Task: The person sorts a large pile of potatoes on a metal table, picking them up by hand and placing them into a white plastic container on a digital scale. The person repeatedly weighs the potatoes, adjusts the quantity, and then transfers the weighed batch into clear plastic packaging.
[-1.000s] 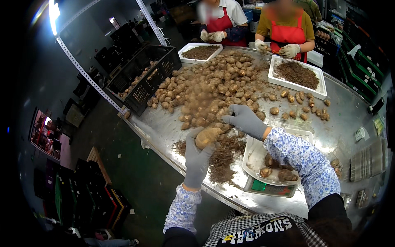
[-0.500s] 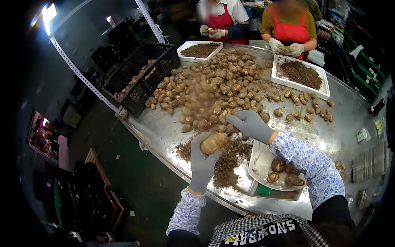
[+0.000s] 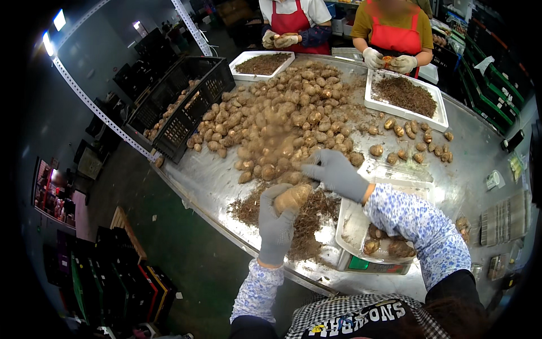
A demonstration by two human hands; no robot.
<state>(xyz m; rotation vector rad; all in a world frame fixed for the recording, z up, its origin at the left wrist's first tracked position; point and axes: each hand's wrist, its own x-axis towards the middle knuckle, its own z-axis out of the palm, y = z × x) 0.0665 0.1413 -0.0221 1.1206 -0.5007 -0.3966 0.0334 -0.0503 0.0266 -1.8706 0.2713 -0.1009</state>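
Observation:
A large pale-brown taro point(image 3: 293, 199) sits in my left hand point(image 3: 275, 233), whose grey-gloved fingers are closed round it. To its right and slightly higher is my right hand point(image 3: 341, 176), also in a grey glove, apart from that taro, with its fingers spread and nothing visible in them. Just beyond both hands lies a big heap of small taros point(image 3: 310, 107). Brown fibrous scraps point(image 3: 309, 226) are scattered beneath my left hand. Below my right forearm, a clear plastic tray point(image 3: 348, 229) holds several taros point(image 3: 400, 248) and rests on a scale point(image 3: 372, 265).
Two white trays of brown scraps point(image 3: 262, 64) point(image 3: 405, 96) stand along the far side, before two co-workers in red aprons point(image 3: 291, 25) point(image 3: 395, 31). A black crate point(image 3: 192, 104) borders the left edge. Loose taros point(image 3: 420, 147) and clear containers point(image 3: 499, 220) lie to the right.
My right hand's fingers have parted a little. The left hand still holds the taro, turned slightly. My view has shifted a little, so the table appears farther left.

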